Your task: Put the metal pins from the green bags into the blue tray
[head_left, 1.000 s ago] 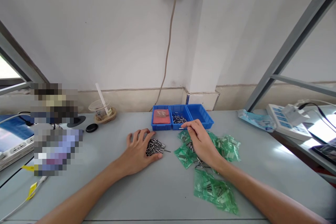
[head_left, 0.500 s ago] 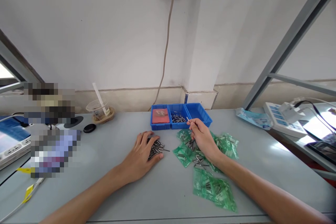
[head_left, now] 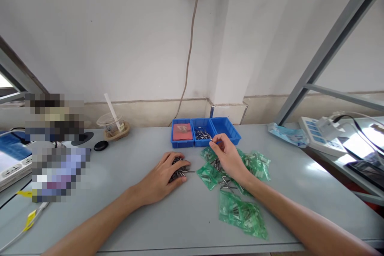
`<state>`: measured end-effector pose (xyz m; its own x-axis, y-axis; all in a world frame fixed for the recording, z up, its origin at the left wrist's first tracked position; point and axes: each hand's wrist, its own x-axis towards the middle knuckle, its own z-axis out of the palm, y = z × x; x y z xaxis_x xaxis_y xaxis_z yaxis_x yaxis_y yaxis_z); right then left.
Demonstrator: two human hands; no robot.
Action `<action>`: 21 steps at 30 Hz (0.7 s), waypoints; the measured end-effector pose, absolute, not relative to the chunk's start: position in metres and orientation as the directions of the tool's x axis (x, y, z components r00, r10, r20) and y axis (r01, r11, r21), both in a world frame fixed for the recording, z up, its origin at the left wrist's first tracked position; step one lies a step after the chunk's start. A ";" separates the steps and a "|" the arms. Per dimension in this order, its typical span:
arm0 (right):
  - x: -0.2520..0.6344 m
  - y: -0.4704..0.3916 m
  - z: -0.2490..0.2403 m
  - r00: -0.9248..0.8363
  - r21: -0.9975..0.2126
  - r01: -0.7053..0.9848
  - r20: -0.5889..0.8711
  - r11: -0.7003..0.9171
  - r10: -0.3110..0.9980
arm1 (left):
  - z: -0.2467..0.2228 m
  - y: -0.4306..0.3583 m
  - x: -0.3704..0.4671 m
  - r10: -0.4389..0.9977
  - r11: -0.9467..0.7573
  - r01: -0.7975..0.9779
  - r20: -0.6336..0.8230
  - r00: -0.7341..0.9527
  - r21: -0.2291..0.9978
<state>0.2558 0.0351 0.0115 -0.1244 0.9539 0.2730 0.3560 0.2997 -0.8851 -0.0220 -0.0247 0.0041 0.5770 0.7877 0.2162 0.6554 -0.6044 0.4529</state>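
Observation:
My left hand [head_left: 163, 176] rests on the table with fingers spread and curved around a pile of small metal pins [head_left: 180, 173], partly covering it. My right hand [head_left: 229, 156] is closed in a pinch at the front of the blue bins, fingertips near the border of the middle and right ones. A tiny bright end, seemingly of a metal pin [head_left: 211, 140], shows at the fingertips. The middle blue bin [head_left: 204, 143] holds more pins. Under and beside my right wrist lie green plastic bags [head_left: 243, 214] with pins inside, and several loose pins [head_left: 226, 183].
The left blue bin [head_left: 182, 144] contains a pink packet [head_left: 182, 132]; the right blue bin [head_left: 225, 126] stands beside the middle one. A plastic cup with a straw [head_left: 110, 122] and a black round object [head_left: 101, 145] are at left. A blue packet [head_left: 288, 135] and power strip [head_left: 321, 138] are at right.
My right hand has shifted slightly left and its pinch has turned lower, so less of the pin shows. My left hand's fingers have moved slightly over the pile.

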 end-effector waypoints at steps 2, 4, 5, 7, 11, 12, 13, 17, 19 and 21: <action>0.258 0.035 0.016 -0.125 -0.823 0.450 0.326 0.346 0.937 | 0.003 -0.024 -0.022 0.810 -0.578 0.674 0.226 0.541 0.460; 0.260 0.036 0.019 -0.120 -0.716 0.573 0.407 0.398 0.905 | 0.002 -0.023 -0.022 0.847 -0.530 0.703 0.263 0.462 0.474; 0.262 0.038 0.021 -0.120 -0.651 0.634 0.452 0.419 0.884 | 0.001 -0.022 -0.022 0.865 -0.502 0.717 0.286 0.412 0.484; 0.266 0.041 0.022 -0.131 -0.532 0.722 0.523 0.443 0.842 | -0.001 -0.019 -0.022 0.887 -0.455 0.732 0.325 0.327 0.508; 0.270 0.048 0.018 -0.181 -0.440 0.772 0.538 0.458 0.823 | -0.002 -0.013 -0.024 0.904 -0.420 0.731 0.322 0.282 0.538; 0.271 0.048 0.016 -0.199 -0.436 0.772 0.527 0.463 0.827 | -0.001 -0.012 -0.025 0.906 -0.417 0.731 0.312 0.286 0.541; 0.271 0.049 0.015 -0.214 -0.435 0.769 0.516 0.469 0.829 | -0.001 -0.012 -0.025 0.907 -0.416 0.731 0.304 0.291 0.541; 0.270 0.048 0.012 -0.232 -0.441 0.761 0.498 0.475 0.835 | 0.000 -0.009 -0.027 0.897 -0.436 0.734 0.316 0.309 0.521; 0.270 0.048 0.013 -0.229 -0.444 0.760 0.500 0.475 0.835 | 0.000 -0.008 -0.027 0.897 -0.438 0.727 0.310 0.316 0.528; 0.269 0.048 0.013 -0.225 -0.448 0.758 0.504 0.475 0.834 | 0.000 -0.007 -0.028 0.901 -0.431 0.719 0.298 0.315 0.545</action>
